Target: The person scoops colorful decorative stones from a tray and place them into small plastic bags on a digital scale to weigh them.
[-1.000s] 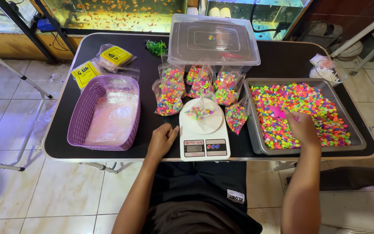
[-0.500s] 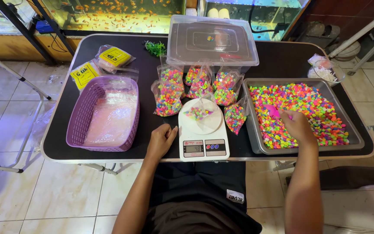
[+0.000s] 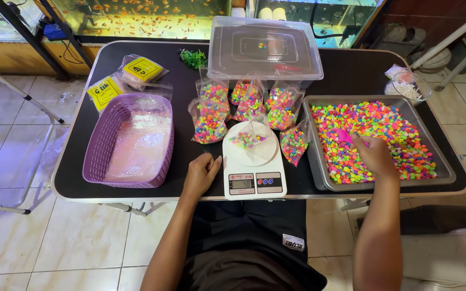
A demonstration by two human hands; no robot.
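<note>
My right hand (image 3: 373, 155) is in the grey metal tray (image 3: 314, 161) of bright mixed-colour pebbles (image 3: 384, 124), gripping a pink scoop (image 3: 344, 136) whose bowl lies on the pebbles. My left hand (image 3: 200, 173) rests loosely curled on the black table (image 3: 351, 70), just left of the white kitchen scale (image 3: 253, 163). A small clear bag with some pebbles (image 3: 247, 140) sits on the scale's round plate. Several filled pebble bags (image 3: 210, 117) stand behind the scale, and one (image 3: 293, 144) leans between scale and tray.
A purple basket (image 3: 103, 145) lined with plastic stands at the left, two yellow-labelled packets (image 3: 142, 70) behind it. A clear lidded box (image 3: 264, 49) sits at the back, a small green plant (image 3: 193, 58) beside it. Fish tanks (image 3: 136, 13) line the far side.
My right hand has drawn leftward and nearer across the pebble tray, with the pink scoop now showing ahead of it. My left hand has stayed beside the scale.
</note>
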